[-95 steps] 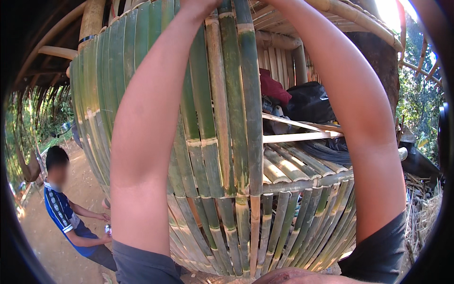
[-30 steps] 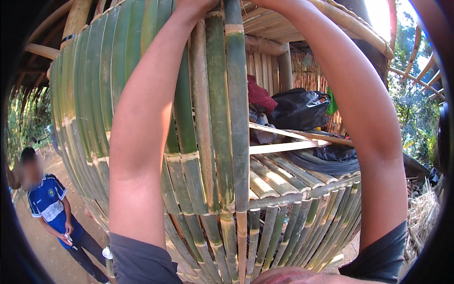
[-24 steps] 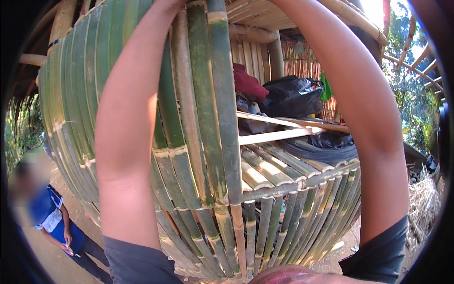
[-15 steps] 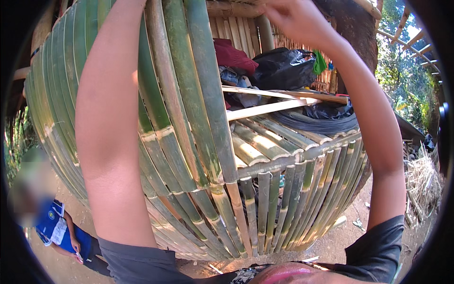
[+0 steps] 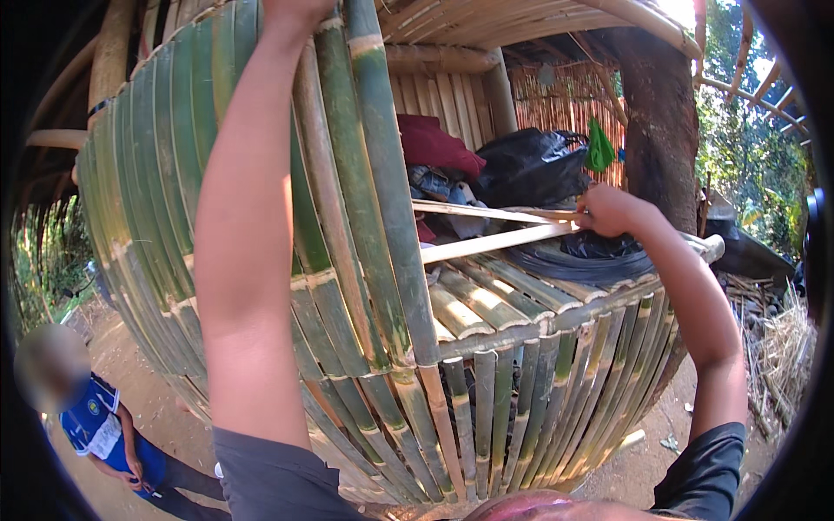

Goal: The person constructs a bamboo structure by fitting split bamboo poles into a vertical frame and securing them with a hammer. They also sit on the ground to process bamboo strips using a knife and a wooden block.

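Observation:
My left hand (image 5: 300, 10) is at the upper edge, raised against the upper part of the split-bamboo wall (image 5: 365, 174); its fingers are cut off by the picture's edge. My right hand (image 5: 612, 211) is closed around the right end of a thin brown wooden piece (image 5: 556, 214) on the bamboo platform (image 5: 499, 278). Two pale bamboo strips, an upper strip (image 5: 473, 209) and a lower strip (image 5: 495, 242), run from the wall toward my right fingers. The fingers hide where the ends meet. Beneath them lies a coil of dark cord or tubing (image 5: 591, 267).
Behind the strips lie a dark red cloth (image 5: 439, 148), a black plastic bag (image 5: 530, 169) and a green bag (image 5: 599, 146). A thick dark post (image 5: 662, 130) stands at the right. A person in blue (image 5: 109, 425) stands at lower left. Dry straw (image 5: 786, 334) is heaped at far right.
My right hand has come down from the upper edge to the ends of the strips and closed on the brown wooden piece. My left arm stays raised. The view has tilted up slightly.

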Available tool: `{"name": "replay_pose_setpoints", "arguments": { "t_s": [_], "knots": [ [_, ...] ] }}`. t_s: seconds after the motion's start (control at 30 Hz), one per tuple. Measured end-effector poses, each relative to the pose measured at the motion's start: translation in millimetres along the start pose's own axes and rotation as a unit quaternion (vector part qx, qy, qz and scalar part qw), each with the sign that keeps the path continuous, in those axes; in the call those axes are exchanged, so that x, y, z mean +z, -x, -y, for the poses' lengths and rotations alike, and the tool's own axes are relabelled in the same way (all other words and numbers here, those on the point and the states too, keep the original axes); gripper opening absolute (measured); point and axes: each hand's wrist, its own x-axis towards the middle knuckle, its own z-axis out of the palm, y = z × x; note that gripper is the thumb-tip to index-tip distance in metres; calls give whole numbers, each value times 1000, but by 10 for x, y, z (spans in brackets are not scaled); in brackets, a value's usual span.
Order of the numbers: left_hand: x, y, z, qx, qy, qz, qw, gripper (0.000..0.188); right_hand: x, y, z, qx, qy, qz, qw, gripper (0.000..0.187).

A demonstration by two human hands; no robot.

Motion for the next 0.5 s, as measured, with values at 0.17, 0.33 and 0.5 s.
{"name": "replay_pose_setpoints", "arguments": {
  "t_s": [0.17, 0.33, 0.5],
  "knots": [
    [-103, -7, -96, -25, 12, 11, 1000, 23, 82, -151, 332, 12, 110, -71, 991, 23],
    [-135, 10, -171, -22, 6, 15, 1000, 23, -117, -46, 197, 140, 64, -120, 981, 16],
    [-168, -7, -198, -60, -24, 23, 998, 23, -25, -20, 156, 277, 5, -177, 944, 17]
  ]
}}
